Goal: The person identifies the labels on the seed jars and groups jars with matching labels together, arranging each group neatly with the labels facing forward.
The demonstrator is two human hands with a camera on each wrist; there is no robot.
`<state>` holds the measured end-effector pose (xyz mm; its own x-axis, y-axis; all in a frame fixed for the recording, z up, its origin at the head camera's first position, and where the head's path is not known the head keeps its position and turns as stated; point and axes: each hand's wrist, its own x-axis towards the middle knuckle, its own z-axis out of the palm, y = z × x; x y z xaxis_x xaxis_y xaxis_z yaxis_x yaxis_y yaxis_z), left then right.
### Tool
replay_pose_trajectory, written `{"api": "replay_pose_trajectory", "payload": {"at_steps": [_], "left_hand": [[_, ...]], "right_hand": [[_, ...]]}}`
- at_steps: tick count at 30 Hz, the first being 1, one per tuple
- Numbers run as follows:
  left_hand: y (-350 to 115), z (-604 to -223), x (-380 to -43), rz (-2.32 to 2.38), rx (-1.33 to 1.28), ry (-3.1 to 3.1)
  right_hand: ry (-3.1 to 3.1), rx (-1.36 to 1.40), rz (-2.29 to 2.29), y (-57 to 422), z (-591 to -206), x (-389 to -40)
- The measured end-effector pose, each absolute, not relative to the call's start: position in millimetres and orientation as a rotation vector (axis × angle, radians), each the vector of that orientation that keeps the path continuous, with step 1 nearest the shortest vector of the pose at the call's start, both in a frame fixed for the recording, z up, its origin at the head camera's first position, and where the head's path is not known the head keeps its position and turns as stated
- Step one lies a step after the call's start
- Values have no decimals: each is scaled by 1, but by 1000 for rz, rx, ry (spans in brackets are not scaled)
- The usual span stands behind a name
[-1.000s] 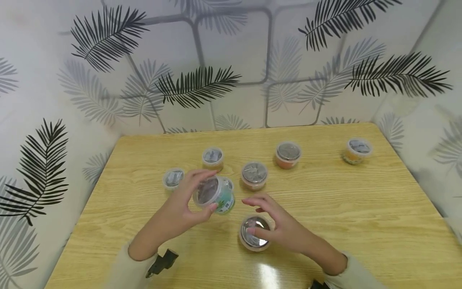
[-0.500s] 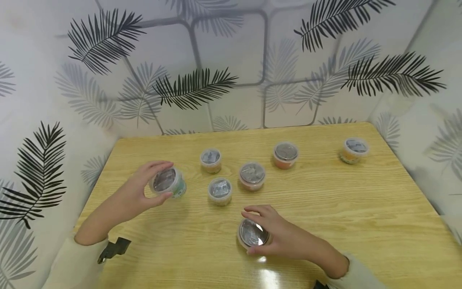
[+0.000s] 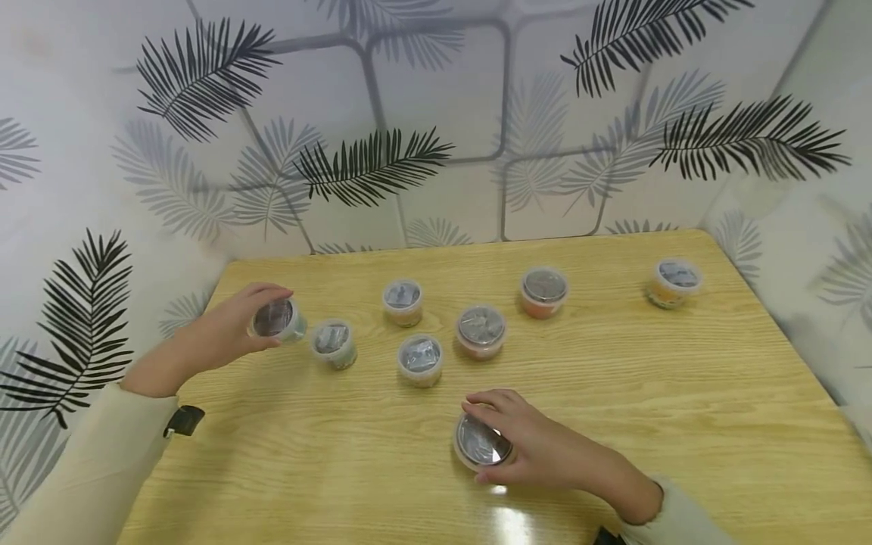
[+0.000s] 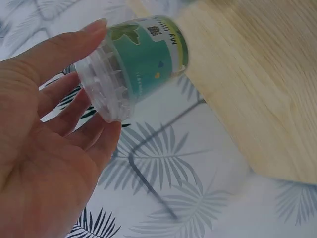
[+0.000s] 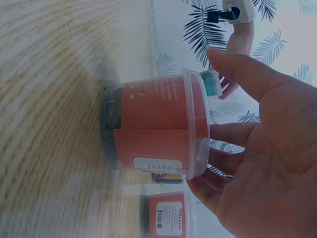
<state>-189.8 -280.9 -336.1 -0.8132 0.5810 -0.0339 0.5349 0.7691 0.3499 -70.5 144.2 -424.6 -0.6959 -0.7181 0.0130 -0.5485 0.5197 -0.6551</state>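
Observation:
At the left side of the table my left hand grips a plastic cup with a green label by its clear lid. In the left wrist view this cup is tilted and appears raised above the table. My right hand curls round the lid of a red-labelled plastic tub, which stands upright on the wooden table near the front middle. Its thumb and fingers sit at opposite sides of the lid rim. Beside the left hand stands a small lidded cup.
Two small cups, one behind and one nearer, stand mid-table. Wider tubs stand at centre and farther back. Another cup is at the far right. A leaf-patterned wall bounds the back of the table.
My left hand has carried the green-labelled cup leftward from the middle to the table's left side. My right hand has closed round the lid of the red-labelled tub, which has stayed in place.

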Motion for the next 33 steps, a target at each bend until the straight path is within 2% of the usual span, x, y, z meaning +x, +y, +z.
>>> {"api": "replay_pose_trajectory", "payload": {"at_steps": [6, 15, 22, 33], "left_hand": [[-291, -341, -208, 409, 752, 2742], [-327, -372, -225, 396, 546, 2695], [-367, -390, -244, 350, 510, 2702], [-399, -388, -241, 367, 478, 2699]], "right_hand": [[2519, -1071, -898, 147, -427, -71], [2473, -1090, -909, 148, -434, -72], [2455, -1039, -924, 149, -434, -74], [2433, -992, -949, 150, -434, -75]]}}
